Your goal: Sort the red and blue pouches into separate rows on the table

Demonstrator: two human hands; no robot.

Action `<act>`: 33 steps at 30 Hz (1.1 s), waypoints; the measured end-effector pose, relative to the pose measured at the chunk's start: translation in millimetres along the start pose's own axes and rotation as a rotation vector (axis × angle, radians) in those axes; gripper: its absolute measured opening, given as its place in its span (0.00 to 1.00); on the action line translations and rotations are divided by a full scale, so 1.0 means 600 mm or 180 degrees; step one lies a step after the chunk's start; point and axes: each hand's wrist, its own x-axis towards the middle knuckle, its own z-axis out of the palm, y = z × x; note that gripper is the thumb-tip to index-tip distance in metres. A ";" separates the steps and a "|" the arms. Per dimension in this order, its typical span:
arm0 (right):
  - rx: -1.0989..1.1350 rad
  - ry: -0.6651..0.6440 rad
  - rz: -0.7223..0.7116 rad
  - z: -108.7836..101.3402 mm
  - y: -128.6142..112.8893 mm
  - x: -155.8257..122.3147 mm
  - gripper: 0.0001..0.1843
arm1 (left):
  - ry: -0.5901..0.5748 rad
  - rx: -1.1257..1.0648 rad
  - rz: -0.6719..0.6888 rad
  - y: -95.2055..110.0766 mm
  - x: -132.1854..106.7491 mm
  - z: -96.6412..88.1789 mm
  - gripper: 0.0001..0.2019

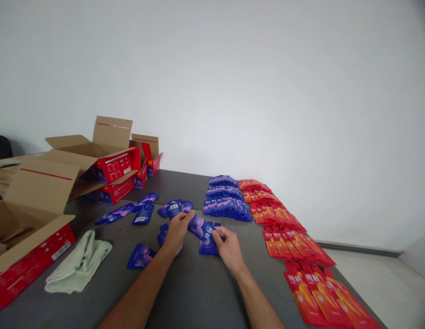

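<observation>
Between my two hands is a blue-and-purple pouch [199, 227], tilted down to the right. My left hand [178, 232] pinches its upper left end, and my right hand [228, 248] grips its lower right end. Beneath it another blue pouch [207, 248] lies on the dark table, partly hidden. Close to my left hand are loose blue pouches [173, 209], and one pouch [141, 257] lies beside my left forearm. Further off, several rows of blue pouches [228, 208] lie overlapped.
Red-and-orange pouches [287, 242] lie in overlapping rows along the right edge of the table [205, 292]. Open red cartons [112, 169] stand at the back left, with another open carton [37, 251] nearer. A folded pale green cloth [80, 264] lies beside it. A white wall stands behind.
</observation>
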 end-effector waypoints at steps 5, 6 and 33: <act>0.0413 0.0446 0.0259 -0.018 0.012 0.009 0.21 | -0.1097 0.0305 -0.0071 -0.004 -0.006 -0.004 0.19; 0.0577 0.0522 0.0295 -0.020 0.011 0.010 0.22 | -0.1224 0.0356 -0.0069 -0.005 -0.005 -0.005 0.18; -0.1857 -0.0184 -0.0300 -0.030 0.041 0.008 0.22 | -0.0454 0.0771 -0.0922 -0.054 0.005 -0.012 0.29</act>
